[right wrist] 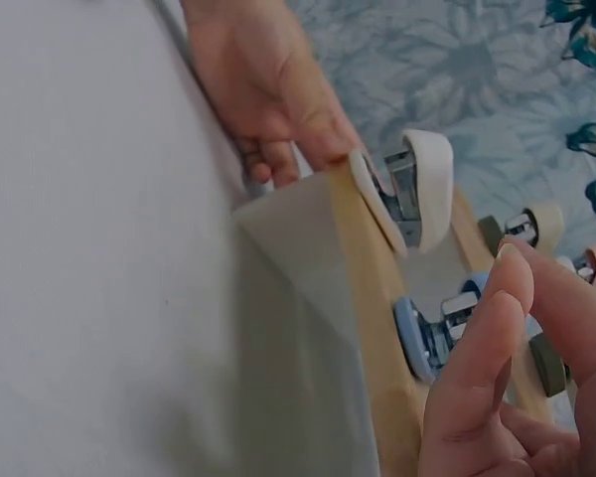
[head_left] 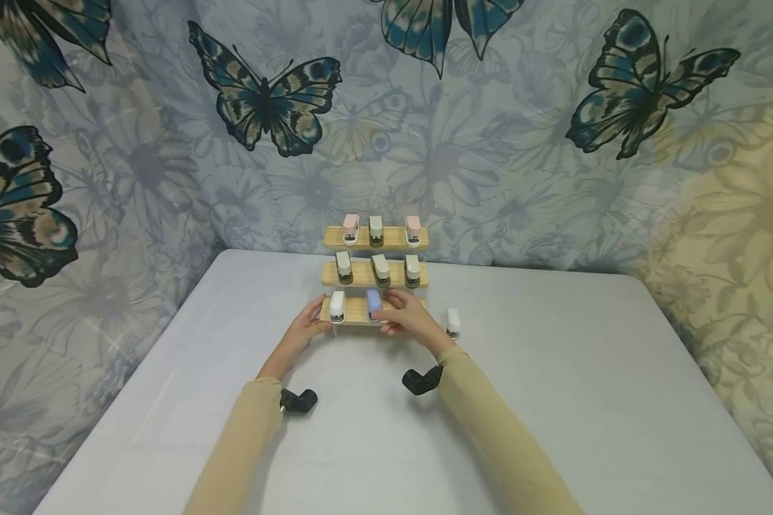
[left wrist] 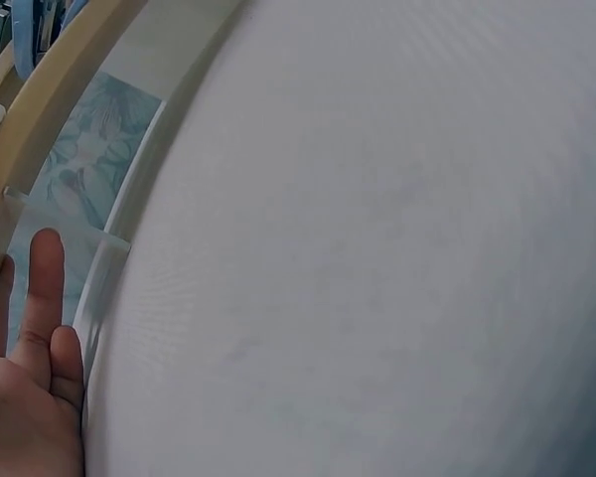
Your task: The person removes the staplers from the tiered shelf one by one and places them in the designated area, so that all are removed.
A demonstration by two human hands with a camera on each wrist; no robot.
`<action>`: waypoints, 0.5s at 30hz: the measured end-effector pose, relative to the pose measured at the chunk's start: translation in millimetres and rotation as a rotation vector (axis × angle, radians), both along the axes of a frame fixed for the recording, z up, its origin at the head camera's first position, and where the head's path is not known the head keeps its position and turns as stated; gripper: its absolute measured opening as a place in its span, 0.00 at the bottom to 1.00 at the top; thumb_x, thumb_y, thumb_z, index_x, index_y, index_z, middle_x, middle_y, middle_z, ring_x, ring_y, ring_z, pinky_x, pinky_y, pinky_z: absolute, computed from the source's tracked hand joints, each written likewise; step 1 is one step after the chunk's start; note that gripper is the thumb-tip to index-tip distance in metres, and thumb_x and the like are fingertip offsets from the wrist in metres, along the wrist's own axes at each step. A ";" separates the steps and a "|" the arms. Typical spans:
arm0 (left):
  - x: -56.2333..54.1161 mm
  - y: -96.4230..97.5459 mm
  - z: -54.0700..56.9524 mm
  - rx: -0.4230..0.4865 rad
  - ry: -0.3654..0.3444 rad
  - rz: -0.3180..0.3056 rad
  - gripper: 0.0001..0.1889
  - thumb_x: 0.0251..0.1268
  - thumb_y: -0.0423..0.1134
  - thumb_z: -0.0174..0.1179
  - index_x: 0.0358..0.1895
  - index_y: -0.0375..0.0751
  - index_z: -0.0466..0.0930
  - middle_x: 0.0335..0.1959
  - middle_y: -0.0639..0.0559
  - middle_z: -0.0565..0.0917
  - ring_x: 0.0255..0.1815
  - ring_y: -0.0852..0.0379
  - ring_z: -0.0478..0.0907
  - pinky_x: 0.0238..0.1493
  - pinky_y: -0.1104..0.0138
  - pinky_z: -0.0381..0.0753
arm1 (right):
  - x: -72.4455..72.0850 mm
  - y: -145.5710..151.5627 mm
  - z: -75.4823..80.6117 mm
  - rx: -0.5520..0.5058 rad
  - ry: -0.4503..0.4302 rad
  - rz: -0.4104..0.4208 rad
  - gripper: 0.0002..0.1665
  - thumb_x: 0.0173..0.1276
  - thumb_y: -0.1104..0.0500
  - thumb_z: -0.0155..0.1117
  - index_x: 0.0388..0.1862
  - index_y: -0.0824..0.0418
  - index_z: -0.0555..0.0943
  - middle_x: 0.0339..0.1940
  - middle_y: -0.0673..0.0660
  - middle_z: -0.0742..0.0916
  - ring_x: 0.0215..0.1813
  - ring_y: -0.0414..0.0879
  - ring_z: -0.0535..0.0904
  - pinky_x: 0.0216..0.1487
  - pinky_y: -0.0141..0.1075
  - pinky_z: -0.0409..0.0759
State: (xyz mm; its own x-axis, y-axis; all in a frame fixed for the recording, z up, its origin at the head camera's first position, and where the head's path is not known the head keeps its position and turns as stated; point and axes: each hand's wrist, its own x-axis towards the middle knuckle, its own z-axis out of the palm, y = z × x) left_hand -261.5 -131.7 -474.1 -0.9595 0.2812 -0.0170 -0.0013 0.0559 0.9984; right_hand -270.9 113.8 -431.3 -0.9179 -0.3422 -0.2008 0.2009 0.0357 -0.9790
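A three-tier rack with wooden shelves point(head_left: 354, 310) bears several small staplers. My left hand point(head_left: 304, 330) holds the left end of the lowest shelf, thumb over its corner point(right wrist: 340, 179) and other fingers lower down by the clear support point(left wrist: 65, 214). My right hand point(head_left: 409, 317) is at the blue stapler point(head_left: 373, 304) in the middle of that shelf, thumb and forefinger pinching it from the right. In the right wrist view those fingers partly cover the blue stapler point(right wrist: 417, 343). A white stapler point(head_left: 338, 306) stands at the shelf's left end.
Another white stapler point(head_left: 453, 323) stands on the white table point(head_left: 554, 386), right of the rack. Cream-topped staplers point(head_left: 381, 269) stand on the middle shelf, pink ones point(head_left: 351, 227) and a greenish one point(head_left: 376, 230) on the top. A butterfly-patterned backdrop point(head_left: 489, 179) rises behind.
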 end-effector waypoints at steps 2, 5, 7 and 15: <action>0.3 -0.4 -0.1 -0.001 -0.001 0.003 0.37 0.61 0.35 0.56 0.69 0.39 0.46 0.69 0.41 0.46 0.55 0.44 0.66 0.60 0.56 0.59 | -1.6 -1.8 2.7 0.014 -0.007 0.014 0.43 0.58 0.66 0.64 0.69 0.63 0.53 0.68 0.60 0.61 0.20 0.40 0.77 0.22 0.27 0.76; -3.0 -1.9 -5.7 0.003 0.011 0.004 0.36 0.62 0.35 0.56 0.70 0.39 0.46 0.69 0.40 0.46 0.55 0.43 0.66 0.60 0.54 0.59 | -3.9 -3.7 4.8 0.031 -0.011 0.018 0.42 0.58 0.67 0.63 0.68 0.63 0.55 0.67 0.61 0.62 0.20 0.40 0.77 0.21 0.27 0.76; -6.7 -3.2 -12.0 -0.001 0.015 0.013 0.36 0.61 0.36 0.56 0.70 0.41 0.47 0.70 0.42 0.46 0.54 0.44 0.67 0.59 0.54 0.59 | -5.2 -5.0 4.7 0.025 -0.023 0.009 0.41 0.58 0.68 0.63 0.68 0.63 0.55 0.66 0.61 0.64 0.19 0.39 0.77 0.21 0.27 0.76; -15.1 -3.6 -26.9 -0.015 0.003 0.057 0.39 0.56 0.43 0.61 0.69 0.46 0.51 0.69 0.47 0.50 0.55 0.47 0.67 0.59 0.57 0.61 | -6.3 -11.7 2.7 -0.089 -0.083 -0.050 0.41 0.58 0.70 0.61 0.68 0.64 0.55 0.66 0.61 0.64 0.19 0.39 0.77 0.21 0.25 0.76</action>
